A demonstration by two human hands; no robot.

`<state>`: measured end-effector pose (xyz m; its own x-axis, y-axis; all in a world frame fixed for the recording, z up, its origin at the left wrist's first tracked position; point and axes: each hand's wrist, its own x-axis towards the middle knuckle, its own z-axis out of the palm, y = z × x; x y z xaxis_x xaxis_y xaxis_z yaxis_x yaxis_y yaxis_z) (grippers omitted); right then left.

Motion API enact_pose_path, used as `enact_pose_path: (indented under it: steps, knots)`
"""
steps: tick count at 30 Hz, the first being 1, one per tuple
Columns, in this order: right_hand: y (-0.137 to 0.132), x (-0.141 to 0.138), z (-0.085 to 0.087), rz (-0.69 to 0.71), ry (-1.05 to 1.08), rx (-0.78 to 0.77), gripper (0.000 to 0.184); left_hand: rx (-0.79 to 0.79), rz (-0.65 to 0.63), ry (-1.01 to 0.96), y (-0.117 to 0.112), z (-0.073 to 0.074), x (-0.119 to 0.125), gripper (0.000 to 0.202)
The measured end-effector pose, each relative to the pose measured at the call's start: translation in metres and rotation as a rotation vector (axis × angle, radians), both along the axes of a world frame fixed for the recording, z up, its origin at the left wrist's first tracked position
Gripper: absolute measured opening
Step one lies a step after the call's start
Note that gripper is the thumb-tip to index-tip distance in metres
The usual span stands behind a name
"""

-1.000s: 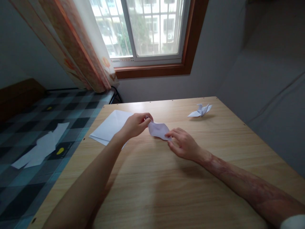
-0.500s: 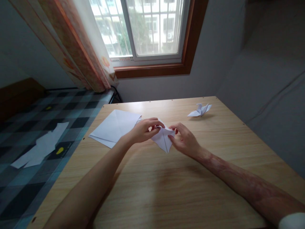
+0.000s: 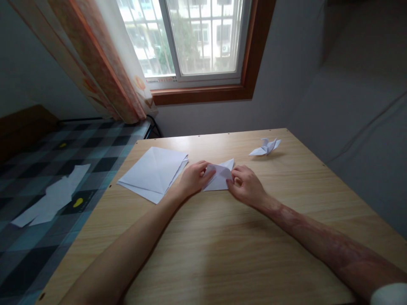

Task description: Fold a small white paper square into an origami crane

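A small folded sheet of white paper [image 3: 220, 180] is held between my two hands above the wooden table. My left hand [image 3: 196, 177] pinches its left side, thumb lying over the front. Its right edge is gripped by my right hand [image 3: 244, 181], the fingers curled behind it and partly hidden. One pointed flap sticks up at the back of the paper. To the left, close to my left hand, lies a stack of white paper squares [image 3: 152, 171] with crease lines. A finished paper crane [image 3: 266, 147] stands at the far right of the table.
The wooden table [image 3: 203, 245] carries all of this. On the left is a bed with a checked cover [image 3: 98, 144], where white paper scraps [image 3: 54, 198] lie. Behind the table are a barred window [image 3: 206, 38] and an orange curtain [image 3: 104, 63].
The folded paper has turned in my hands; its downward point has given way to a straight lower edge, and a flap now points up behind. My left thumb has come to its front.
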<state>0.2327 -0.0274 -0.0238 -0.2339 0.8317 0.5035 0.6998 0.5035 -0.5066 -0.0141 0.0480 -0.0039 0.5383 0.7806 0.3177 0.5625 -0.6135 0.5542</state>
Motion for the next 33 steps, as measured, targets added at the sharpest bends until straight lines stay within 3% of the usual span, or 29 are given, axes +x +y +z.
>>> enact_pose_path:
  steps: [3,9,13,16,19,24,28,33]
  knots:
    - [-0.002,0.002,0.003,0.043,0.037,-0.002,0.034,0.021,-0.031,-0.013,-0.002,0.002,0.001,0.024]
    - [0.003,0.012,0.002,0.134,0.235,-0.007,0.044,-0.027,-0.232,-0.018,0.0,0.013,-0.003,0.02]
    - [0.01,0.014,-0.004,0.103,0.246,-0.119,0.019,-0.085,-0.284,-0.035,0.002,0.012,-0.003,0.02]
    - [0.012,0.012,-0.009,0.084,0.191,-0.13,0.009,-0.121,-0.212,-0.059,0.001,0.008,-0.002,0.025]
    - [0.01,0.01,-0.007,0.106,0.213,-0.102,0.023,-0.122,-0.154,-0.063,0.001,0.005,-0.001,0.021]
    - [0.0,0.01,0.013,0.266,0.216,0.045,0.052,-0.09,-0.195,-0.052,0.003,-0.002,0.0,0.021]
    - [-0.006,0.008,0.026,0.367,0.196,0.087,0.051,-0.06,-0.251,-0.051,0.004,-0.007,0.001,0.018]
    - [-0.006,0.008,0.019,0.358,0.165,0.03,0.044,-0.077,-0.259,-0.038,0.004,-0.007,0.003,0.017]
